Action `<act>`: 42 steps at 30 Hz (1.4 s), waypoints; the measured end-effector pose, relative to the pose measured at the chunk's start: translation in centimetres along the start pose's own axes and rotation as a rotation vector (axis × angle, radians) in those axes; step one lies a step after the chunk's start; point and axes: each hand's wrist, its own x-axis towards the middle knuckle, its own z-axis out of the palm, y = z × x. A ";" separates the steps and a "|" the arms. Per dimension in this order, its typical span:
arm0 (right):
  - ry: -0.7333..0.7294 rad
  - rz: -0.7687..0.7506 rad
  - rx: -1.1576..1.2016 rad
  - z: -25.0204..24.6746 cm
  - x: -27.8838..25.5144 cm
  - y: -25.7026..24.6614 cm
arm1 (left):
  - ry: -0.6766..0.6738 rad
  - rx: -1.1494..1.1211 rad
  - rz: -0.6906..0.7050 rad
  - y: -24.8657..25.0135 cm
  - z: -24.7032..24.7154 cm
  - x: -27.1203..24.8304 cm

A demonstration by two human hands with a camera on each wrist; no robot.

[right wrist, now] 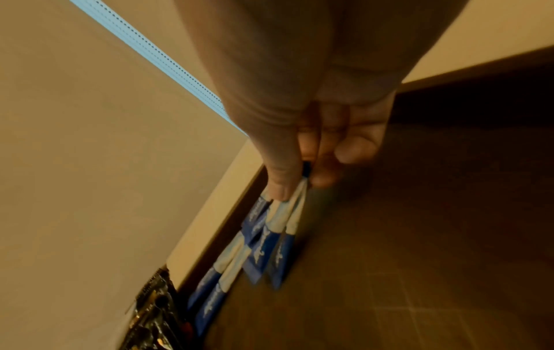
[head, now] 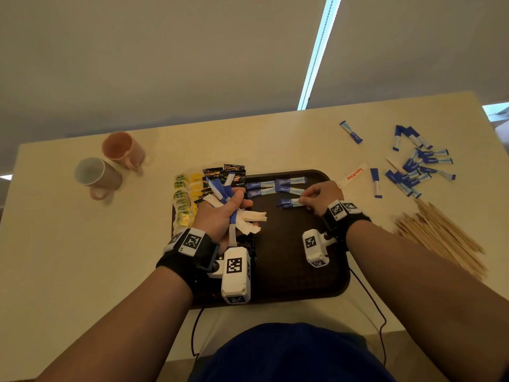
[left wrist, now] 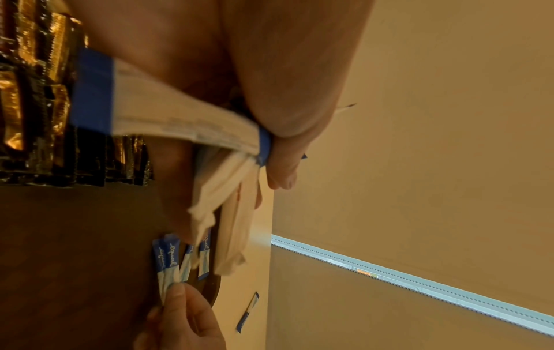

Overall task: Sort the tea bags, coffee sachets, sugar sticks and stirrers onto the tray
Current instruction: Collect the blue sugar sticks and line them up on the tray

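Right hand (head: 322,198) pinching blue-and-white paper sugar stick (head: 289,203) flat on dark brown plastic tray (head: 303,271), left hand (head: 223,213) fisted round mixed stick bundle (head: 242,216) above tray's left side

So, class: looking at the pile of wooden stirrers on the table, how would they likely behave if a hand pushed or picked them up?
The stirrers look thin, straight and rigid, so probably stiff and light. They lie loosely fanned on the table, so a push would likely scatter them rather than move them together. Being flat, they seem unlikely to roll.
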 end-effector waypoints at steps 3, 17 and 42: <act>0.042 0.006 -0.094 0.6 0.8 0.0 | -0.006 -0.012 -0.002 0.0 0.1 0.2; 0.186 -0.015 -0.188 0.6 2.8 -0.5 | -0.004 -0.033 -0.044 -0.5 0.4 1.6; -0.341 -0.964 -1.133 7.4 2.3 -17.3 | 0.162 0.090 0.041 -1.7 -6.6 2.4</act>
